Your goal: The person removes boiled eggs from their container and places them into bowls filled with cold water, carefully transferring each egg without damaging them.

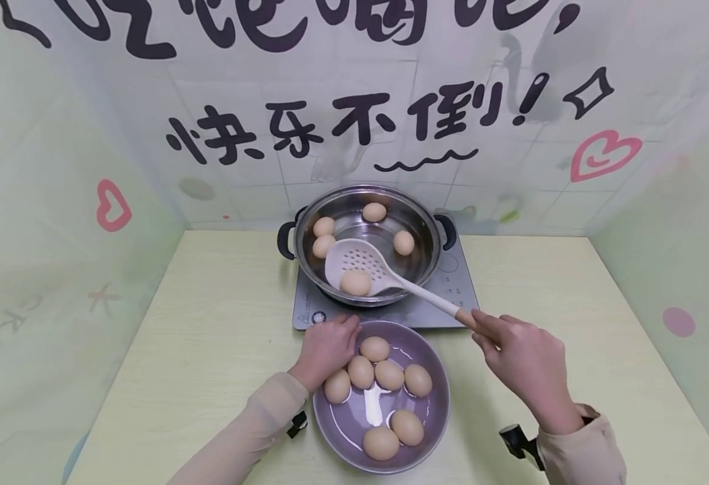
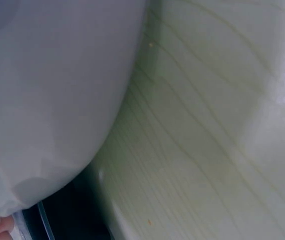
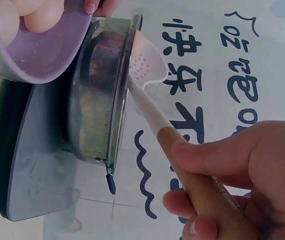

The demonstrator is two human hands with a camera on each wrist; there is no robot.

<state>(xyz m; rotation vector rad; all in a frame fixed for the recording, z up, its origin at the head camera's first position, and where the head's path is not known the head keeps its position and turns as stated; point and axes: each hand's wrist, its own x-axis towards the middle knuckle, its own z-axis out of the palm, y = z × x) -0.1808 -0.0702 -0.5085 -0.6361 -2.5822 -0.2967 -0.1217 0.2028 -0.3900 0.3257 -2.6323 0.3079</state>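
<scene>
My right hand (image 1: 526,364) grips the wooden handle of a white slotted skimmer (image 1: 423,294). One egg (image 1: 355,283) lies in the skimmer's perforated head, over the near side of a steel pot (image 1: 312,269). Inside the pot are several more eggs (image 1: 404,242). Nearer to me stands a purple bowl (image 1: 348,441) with several brown eggs (image 1: 388,375) in it. My left hand (image 1: 328,350) holds this bowl by its far left rim. In the right wrist view, thumb and fingers wrap the skimmer handle (image 3: 187,175). The left wrist view shows mostly the bowl's pale outside (image 2: 57,90).
The two-handled pot sits on a flat grey induction cooker (image 1: 451,306) against the back wall. Its black side handles (image 1: 285,240) stick out left and right. Printed cloth with large dark characters (image 1: 360,118) surrounds the pale wooden table (image 1: 209,303) on three sides.
</scene>
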